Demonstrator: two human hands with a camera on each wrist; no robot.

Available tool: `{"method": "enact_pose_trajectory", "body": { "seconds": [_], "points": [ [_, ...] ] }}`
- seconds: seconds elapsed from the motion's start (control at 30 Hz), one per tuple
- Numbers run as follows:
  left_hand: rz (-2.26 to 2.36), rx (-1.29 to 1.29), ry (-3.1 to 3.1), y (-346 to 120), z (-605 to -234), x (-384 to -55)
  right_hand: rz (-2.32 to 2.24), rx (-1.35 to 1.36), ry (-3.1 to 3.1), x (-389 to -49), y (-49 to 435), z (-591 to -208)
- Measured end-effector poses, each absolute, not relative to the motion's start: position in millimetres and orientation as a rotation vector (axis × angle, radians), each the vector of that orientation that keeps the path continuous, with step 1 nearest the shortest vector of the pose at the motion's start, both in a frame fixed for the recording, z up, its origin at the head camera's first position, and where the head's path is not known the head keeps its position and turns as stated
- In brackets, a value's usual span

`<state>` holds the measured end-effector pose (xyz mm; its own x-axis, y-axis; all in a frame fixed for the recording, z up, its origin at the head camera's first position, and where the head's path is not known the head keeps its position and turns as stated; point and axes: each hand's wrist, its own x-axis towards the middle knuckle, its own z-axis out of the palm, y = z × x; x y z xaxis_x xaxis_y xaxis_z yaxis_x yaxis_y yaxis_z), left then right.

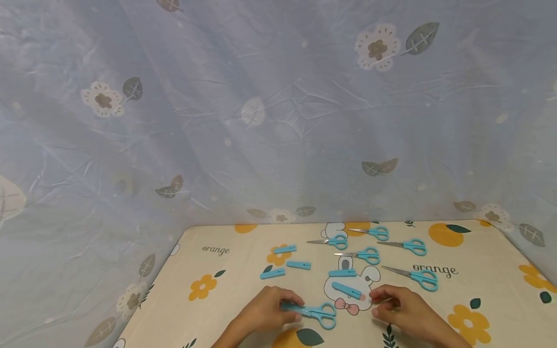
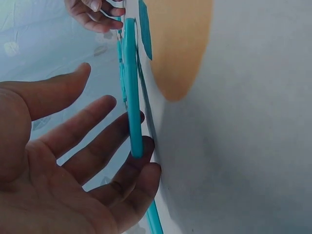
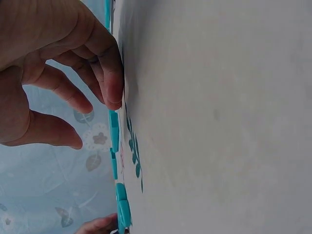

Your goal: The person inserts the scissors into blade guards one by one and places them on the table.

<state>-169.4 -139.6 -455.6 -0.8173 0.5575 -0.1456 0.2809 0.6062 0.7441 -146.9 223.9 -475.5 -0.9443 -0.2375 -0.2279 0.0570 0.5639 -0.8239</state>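
A pair of light-blue scissors (image 1: 319,313) with a blue blade cap over its blades lies on the tablecloth. My left hand (image 1: 271,309) is at the capped end, fingers on the far side and thumb on the near side. In the left wrist view that left hand (image 2: 83,161) has its thumb held away from the scissors (image 2: 131,87), its fingers reaching past the handle. Bare and slightly bent, the fingers of my right hand (image 1: 398,309) hold nothing. Beside its fingertips lies a loose blue cap (image 1: 346,290), with another cap (image 1: 342,273) just behind it.
Several uncapped scissors (image 1: 419,278) lie spread at the back right, blades pointing left. Several more caps (image 1: 299,265) lie left of them. The printed tablecloth (image 1: 169,290) meets a hanging flowered sheet (image 1: 278,159) at the back and sides.
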Motion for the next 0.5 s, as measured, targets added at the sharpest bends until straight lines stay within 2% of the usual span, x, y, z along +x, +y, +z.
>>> {"method": "enact_pose_trajectory", "body": {
  "seconds": [0.5],
  "points": [
    [1.059,0.771,2.438,-152.9,-458.3,-173.5,-1.319,-0.16,2.499,-143.2,241.2,-475.3]
  ]
}}
